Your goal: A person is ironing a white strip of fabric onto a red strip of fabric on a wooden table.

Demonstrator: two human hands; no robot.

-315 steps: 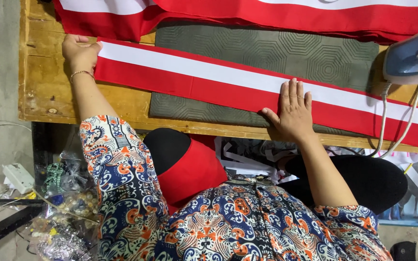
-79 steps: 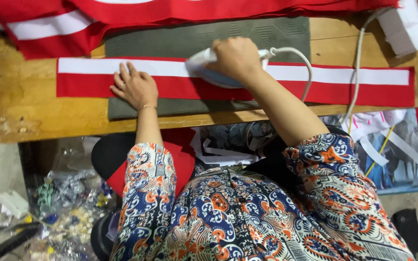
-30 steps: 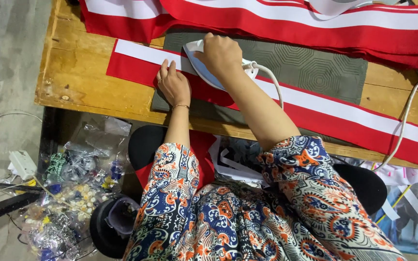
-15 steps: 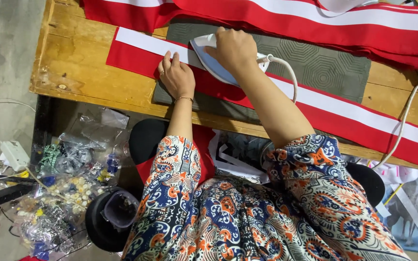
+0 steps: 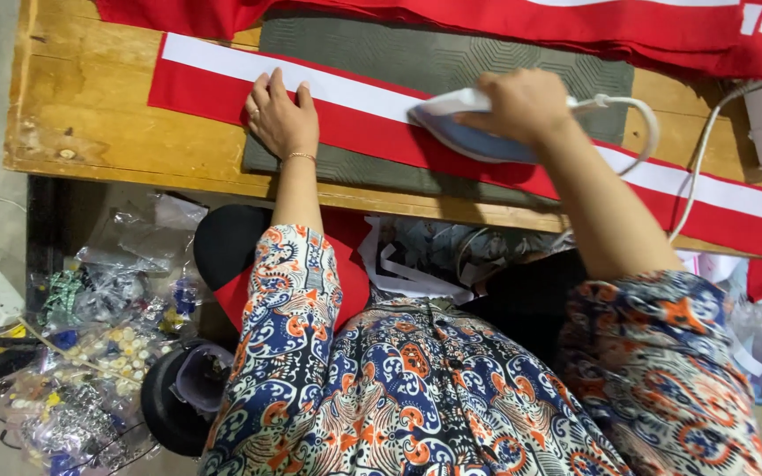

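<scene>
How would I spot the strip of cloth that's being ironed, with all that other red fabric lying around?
Find the wooden table with the grey mat on it. The strip lies flat and slanted across that mat, under the left hand and the iron. Unlike the heaped red cloth at the far edge, it is one long red band with a white stripe.

A single head-worn camera looks almost straight down from above the person's own patterned sleeves and lap, which fill the lower half of the frame. It faces forward across the wooden worktop (image 5: 90,132), whose far edge runs out of the top. The view sits close, at arm's reach, with both hands near mid-frame. To the left it takes in the floor beside the worktop. No second view shares the scene.
</scene>
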